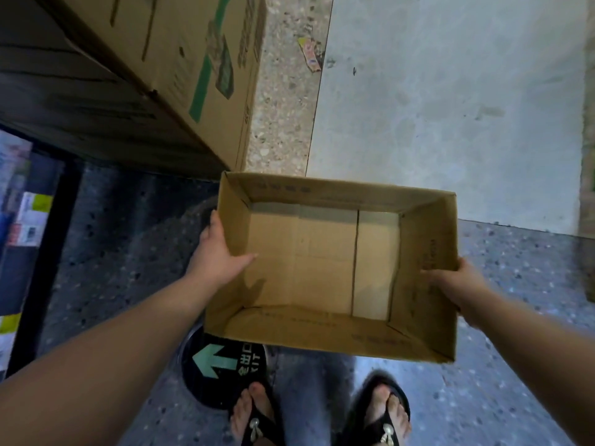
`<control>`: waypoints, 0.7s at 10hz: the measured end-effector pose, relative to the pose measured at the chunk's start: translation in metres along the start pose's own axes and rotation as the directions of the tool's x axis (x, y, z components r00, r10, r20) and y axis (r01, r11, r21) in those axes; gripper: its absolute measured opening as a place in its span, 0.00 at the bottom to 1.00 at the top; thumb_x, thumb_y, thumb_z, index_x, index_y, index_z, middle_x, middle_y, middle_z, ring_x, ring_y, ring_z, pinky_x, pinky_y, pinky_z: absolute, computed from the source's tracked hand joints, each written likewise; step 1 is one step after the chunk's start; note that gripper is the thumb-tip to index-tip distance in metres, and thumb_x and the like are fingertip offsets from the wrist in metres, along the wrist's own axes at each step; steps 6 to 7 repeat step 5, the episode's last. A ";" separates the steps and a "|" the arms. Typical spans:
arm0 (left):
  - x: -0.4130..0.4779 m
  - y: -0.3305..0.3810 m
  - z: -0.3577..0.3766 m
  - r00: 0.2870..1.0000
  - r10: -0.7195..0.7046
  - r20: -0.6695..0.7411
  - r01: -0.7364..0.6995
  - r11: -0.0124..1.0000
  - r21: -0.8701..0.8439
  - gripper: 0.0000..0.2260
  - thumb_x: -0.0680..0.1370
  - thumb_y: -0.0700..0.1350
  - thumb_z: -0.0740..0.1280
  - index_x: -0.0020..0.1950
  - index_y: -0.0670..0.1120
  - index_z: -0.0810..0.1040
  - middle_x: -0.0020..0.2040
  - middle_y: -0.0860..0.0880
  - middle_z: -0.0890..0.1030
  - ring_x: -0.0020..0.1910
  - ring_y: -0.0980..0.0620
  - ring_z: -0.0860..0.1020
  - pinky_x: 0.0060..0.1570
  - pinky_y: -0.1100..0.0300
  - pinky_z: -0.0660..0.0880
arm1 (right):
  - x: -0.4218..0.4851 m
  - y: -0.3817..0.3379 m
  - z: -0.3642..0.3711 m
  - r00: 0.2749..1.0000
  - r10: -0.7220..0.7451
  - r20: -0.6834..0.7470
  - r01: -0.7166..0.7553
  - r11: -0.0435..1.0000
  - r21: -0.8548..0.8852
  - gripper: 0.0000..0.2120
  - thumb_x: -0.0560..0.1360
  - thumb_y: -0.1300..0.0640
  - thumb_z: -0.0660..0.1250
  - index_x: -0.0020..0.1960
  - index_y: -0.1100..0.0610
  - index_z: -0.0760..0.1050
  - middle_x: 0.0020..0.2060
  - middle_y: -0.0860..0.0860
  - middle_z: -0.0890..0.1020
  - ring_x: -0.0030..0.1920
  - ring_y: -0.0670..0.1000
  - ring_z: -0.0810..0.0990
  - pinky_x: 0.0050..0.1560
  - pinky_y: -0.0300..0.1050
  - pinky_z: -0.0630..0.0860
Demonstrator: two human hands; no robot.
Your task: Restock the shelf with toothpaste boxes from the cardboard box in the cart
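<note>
An open brown cardboard box (pixel 325 268) hangs above the floor in front of me, and nothing lies inside it. My left hand (pixel 219 249) grips its left wall, thumb inside and fingers outside. On the opposite side my right hand (pixel 457 283) grips the right wall, thumb over the rim. No toothpaste boxes show in the cardboard box. A shelf edge with small packaged goods (pixel 27 220) is at the far left, blurred.
A large cardboard carton (pixel 180 59) with green print stands at upper left. A round black exit sticker with a green arrow (pixel 222 365) lies on the dark speckled floor by my sandalled feet (pixel 322 416). Pale concrete floor (pixel 450 91) spreads to the upper right, with a scrap of litter (pixel 310 54).
</note>
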State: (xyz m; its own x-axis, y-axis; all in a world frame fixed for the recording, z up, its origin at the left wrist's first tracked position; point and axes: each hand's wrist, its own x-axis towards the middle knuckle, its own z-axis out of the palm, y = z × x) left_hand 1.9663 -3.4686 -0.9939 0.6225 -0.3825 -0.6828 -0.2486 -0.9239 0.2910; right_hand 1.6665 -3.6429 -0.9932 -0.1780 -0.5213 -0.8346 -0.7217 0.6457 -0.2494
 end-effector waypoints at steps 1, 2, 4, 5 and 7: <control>0.001 0.000 0.004 0.999 0.016 -0.032 -0.016 1.000 0.024 0.47 0.70 0.51 0.72 0.76 0.52 0.41 0.76 0.42 0.56 0.70 0.39 0.65 0.66 0.45 0.66 | 0.001 0.006 0.003 0.998 -0.030 -0.054 0.028 0.999 -0.034 0.25 0.71 0.61 0.68 0.66 0.57 0.64 0.57 0.60 0.76 0.56 0.63 0.77 0.54 0.59 0.75; -0.007 0.003 0.003 0.999 0.001 -0.041 0.002 0.997 0.077 0.47 0.70 0.53 0.72 0.76 0.52 0.41 0.76 0.44 0.54 0.72 0.39 0.62 0.67 0.43 0.65 | -0.008 0.004 0.002 0.998 -0.034 -0.046 0.032 0.999 -0.041 0.25 0.72 0.62 0.67 0.66 0.58 0.63 0.59 0.61 0.76 0.57 0.64 0.76 0.56 0.60 0.74; -0.071 0.033 -0.025 0.999 0.049 -0.007 -0.048 0.989 0.141 0.41 0.72 0.57 0.67 0.76 0.49 0.46 0.77 0.44 0.53 0.73 0.41 0.59 0.70 0.44 0.62 | -0.078 -0.007 -0.029 0.995 -0.099 0.000 0.098 0.989 -0.107 0.35 0.72 0.60 0.67 0.73 0.57 0.54 0.69 0.62 0.66 0.65 0.63 0.70 0.60 0.55 0.71; -0.115 0.050 -0.053 0.993 0.120 -0.011 -0.117 0.980 0.159 0.36 0.74 0.57 0.65 0.75 0.48 0.53 0.75 0.44 0.58 0.72 0.43 0.63 0.68 0.46 0.65 | -0.128 -0.005 -0.059 0.988 -0.151 0.020 0.152 0.967 -0.204 0.32 0.73 0.58 0.67 0.73 0.56 0.56 0.71 0.60 0.65 0.67 0.61 0.68 0.60 0.54 0.69; -0.115 0.050 -0.053 0.993 0.120 -0.011 -0.117 0.980 0.159 0.36 0.74 0.57 0.65 0.75 0.48 0.53 0.75 0.44 0.58 0.72 0.43 0.63 0.68 0.46 0.65 | -0.128 -0.005 -0.059 0.988 -0.151 0.020 0.152 0.967 -0.204 0.32 0.73 0.58 0.67 0.73 0.56 0.56 0.71 0.60 0.65 0.67 0.61 0.68 0.60 0.54 0.69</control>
